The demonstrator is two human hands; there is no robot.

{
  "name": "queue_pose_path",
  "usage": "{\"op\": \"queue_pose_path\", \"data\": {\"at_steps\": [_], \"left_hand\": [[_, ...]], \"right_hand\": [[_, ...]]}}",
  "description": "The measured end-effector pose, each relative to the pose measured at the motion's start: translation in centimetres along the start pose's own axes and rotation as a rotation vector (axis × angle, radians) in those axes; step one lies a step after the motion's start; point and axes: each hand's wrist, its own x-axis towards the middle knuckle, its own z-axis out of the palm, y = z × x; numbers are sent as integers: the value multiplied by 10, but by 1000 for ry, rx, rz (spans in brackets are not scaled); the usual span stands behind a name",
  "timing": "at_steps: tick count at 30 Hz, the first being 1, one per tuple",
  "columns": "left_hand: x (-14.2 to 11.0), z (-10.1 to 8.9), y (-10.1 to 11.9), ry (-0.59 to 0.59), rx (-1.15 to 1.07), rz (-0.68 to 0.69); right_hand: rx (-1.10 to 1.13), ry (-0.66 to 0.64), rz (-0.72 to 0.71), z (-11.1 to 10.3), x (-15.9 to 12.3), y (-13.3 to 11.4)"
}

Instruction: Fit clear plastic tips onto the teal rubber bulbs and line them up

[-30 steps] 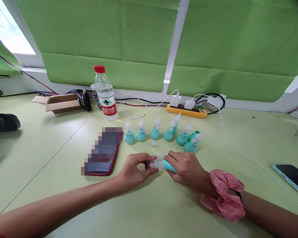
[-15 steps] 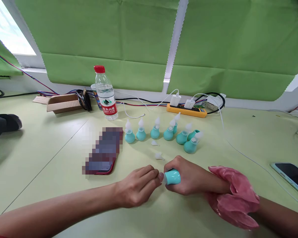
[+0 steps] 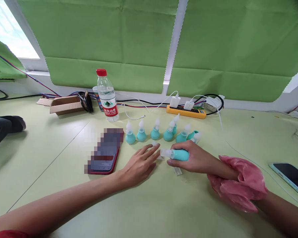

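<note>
Phone screen (image 3: 104,148) being pixelated, white tip (image 3: 154,143) partly hiding behind left hand (image 3: 142,162), rightmost phone (image 3: 291,178) running off the right edge.

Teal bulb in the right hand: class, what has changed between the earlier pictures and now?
The right hand, still gripping the teal bulb, has moved forward, away from the wearer. The left hand has let go its pinch on the clear end and spread open. The water bottle and red-cased phone stayed put.
</note>
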Motion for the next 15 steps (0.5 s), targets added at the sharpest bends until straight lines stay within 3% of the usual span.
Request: {"op": "queue_pose_path", "data": {"at_steps": [2, 7, 11, 15], "left_hand": [[1, 2, -2, -83, 48, 17], [-1, 1, -1, -30, -19, -69], [0, -1, 1, 49, -244, -286], [8, -9, 5, 146, -631, -580]], "right_hand": [[17, 41, 8, -1, 3, 4], [66, 35, -6, 6, 6, 10], [91, 40, -10, 8, 5, 8], [72, 31, -32, 8, 4, 5]]}}
